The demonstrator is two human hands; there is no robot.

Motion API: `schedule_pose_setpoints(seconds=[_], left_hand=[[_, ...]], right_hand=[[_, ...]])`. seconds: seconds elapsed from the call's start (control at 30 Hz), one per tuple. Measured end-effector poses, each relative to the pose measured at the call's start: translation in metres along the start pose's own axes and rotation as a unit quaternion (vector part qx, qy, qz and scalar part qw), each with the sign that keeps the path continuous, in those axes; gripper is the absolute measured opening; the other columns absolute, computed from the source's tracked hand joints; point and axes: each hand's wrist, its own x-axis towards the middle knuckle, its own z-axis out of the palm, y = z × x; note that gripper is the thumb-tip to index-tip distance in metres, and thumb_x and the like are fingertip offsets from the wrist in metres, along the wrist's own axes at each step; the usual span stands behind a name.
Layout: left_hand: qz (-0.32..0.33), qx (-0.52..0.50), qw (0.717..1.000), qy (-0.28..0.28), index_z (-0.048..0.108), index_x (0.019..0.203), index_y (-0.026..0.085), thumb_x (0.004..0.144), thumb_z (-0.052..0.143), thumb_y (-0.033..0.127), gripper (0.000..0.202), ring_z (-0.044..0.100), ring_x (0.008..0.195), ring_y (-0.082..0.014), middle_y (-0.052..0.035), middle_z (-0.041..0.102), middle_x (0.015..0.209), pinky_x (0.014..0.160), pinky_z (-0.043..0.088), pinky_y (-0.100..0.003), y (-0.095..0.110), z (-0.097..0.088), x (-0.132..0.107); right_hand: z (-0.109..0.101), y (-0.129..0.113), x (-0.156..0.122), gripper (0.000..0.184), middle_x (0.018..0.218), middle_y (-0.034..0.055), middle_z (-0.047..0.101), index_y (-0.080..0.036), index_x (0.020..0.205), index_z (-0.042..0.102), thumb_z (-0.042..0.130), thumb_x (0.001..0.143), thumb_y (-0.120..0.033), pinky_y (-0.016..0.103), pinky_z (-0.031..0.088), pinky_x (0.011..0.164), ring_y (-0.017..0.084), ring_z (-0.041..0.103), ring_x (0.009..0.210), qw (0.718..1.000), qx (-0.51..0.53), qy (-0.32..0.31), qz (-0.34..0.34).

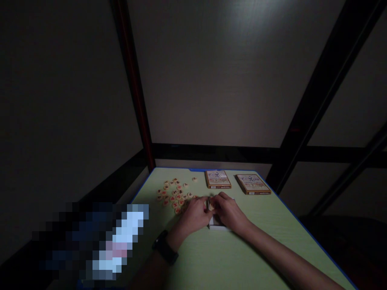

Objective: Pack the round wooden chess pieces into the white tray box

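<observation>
In the head view a small open box with a pale rim and darker inside lies on the table between my hands. My left hand, with a black watch on its wrist, is closed at the box's left side, its fingertips by the upper left corner. My right hand reaches over the box from the right, fingers bent and pinched around a pale round xiangqi piece. The fingertips of both hands nearly meet there and partly hide the piece. Many loose xiangqi pieces with red and dark characters lie left of my hands.
Two flat printed boxes, one beyond my hands and another farther right, lie on the light green table. The table has a blue edge. A wall stands behind it. A blurred bright patch covers the lower left.
</observation>
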Motion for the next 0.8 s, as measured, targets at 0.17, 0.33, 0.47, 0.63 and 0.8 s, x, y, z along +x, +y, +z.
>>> schedule_pose_setpoints(seconds=[0.17,0.33,0.47,0.63,0.8], left_hand=[[-0.003,0.013,1.000,-0.012,0.070,0.100,0.019,0.074,0.054,0.015,0.030,0.065,0.073,-0.0192,-0.0035,0.072,0.077,0.075,0.049,-0.027,0.000,0.001,0.000],[-0.015,0.040,0.999,-0.024,0.068,0.105,0.021,0.075,0.053,0.016,0.034,0.065,0.074,-0.0180,-0.0023,0.073,0.080,0.072,0.049,-0.026,-0.003,0.003,0.001],[-0.014,0.039,0.999,-0.017,0.069,0.100,0.020,0.074,0.055,0.016,0.030,0.066,0.076,-0.0185,-0.0026,0.073,0.080,0.076,0.049,-0.027,-0.001,0.001,0.000],[-0.014,0.021,1.000,-0.013,0.070,0.099,0.020,0.072,0.054,0.013,0.032,0.066,0.077,-0.0185,-0.0024,0.074,0.080,0.078,0.050,-0.027,0.002,-0.001,-0.001],[-0.030,0.023,0.999,0.008,0.070,0.103,0.019,0.073,0.057,0.015,0.033,0.066,0.077,-0.0184,-0.0026,0.074,0.082,0.078,0.050,-0.026,0.002,-0.004,0.001]], right_hand=[[0.002,0.000,-0.001,0.024,0.089,0.0051,0.058,-0.016,0.086,0.059,0.053,0.074,0.003,0.025,0.040,0.070,0.017,0.057,0.077,1.000,-0.007,-0.001,0.005],[0.003,0.000,-0.001,0.024,0.090,0.0050,0.059,-0.017,0.086,0.058,0.054,0.073,0.003,0.025,0.040,0.069,0.017,0.057,0.078,1.000,-0.013,0.000,0.005],[0.001,0.001,0.000,0.024,0.088,0.0051,0.059,-0.018,0.083,0.057,0.055,0.072,0.003,0.026,0.040,0.070,0.018,0.056,0.079,1.000,0.004,0.005,-0.004],[-0.004,0.001,0.001,0.023,0.084,0.0044,0.058,-0.017,0.080,0.056,0.054,0.072,0.004,0.025,0.039,0.067,0.017,0.056,0.075,1.000,0.012,0.005,-0.006],[-0.015,-0.001,0.001,0.025,0.079,0.0027,0.058,-0.018,0.076,0.056,0.054,0.068,0.006,0.023,0.036,0.063,0.016,0.055,0.072,0.999,0.025,0.018,-0.012]])
